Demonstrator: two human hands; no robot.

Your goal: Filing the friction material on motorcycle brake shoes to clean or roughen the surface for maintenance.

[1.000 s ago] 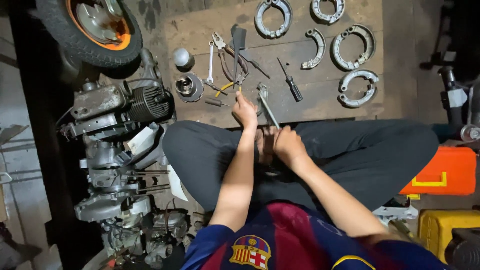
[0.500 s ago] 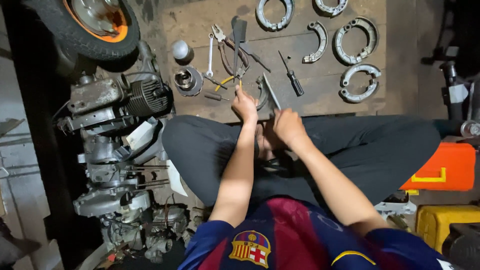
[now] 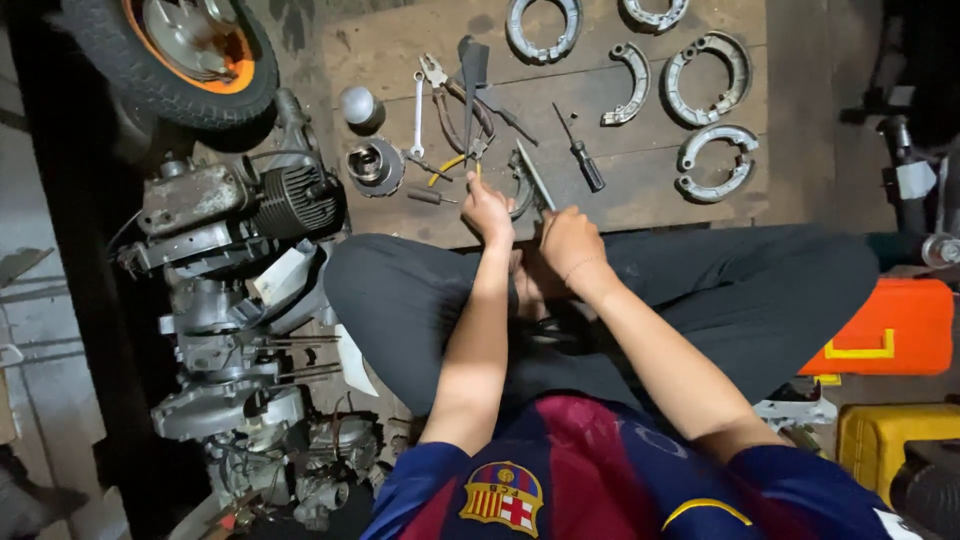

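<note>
At the far left of the wooden boards (image 3: 640, 190) a dismantled engine (image 3: 240, 215) lies below a tyre with an orange rim (image 3: 180, 50). Next come a round metal cup (image 3: 372, 165), a spanner (image 3: 417, 110) and pliers (image 3: 450, 100).

Your left hand (image 3: 488, 210) is closed around the near end of a small yellow-handled tool (image 3: 450, 165), though the fingers hide how firmly. It looks light and stiff; its long axis runs up and to the left from your fist, towards the cup. Hold it by the yellow grip, not the bare end.

Just beside it, your right hand (image 3: 570, 240) is closed on the lower end of a curved brake shoe (image 3: 528, 180), which stands on edge over your shins. I judge it rigid metal, fairly heavy for its size, perhaps greasy, so take it by the flat web. Its length runs from your hand up and to the left.

Further right lie a black-handled screwdriver (image 3: 580, 155) and more brake shoes (image 3: 715, 165). An orange case (image 3: 890, 330) sits at the far right.
</note>
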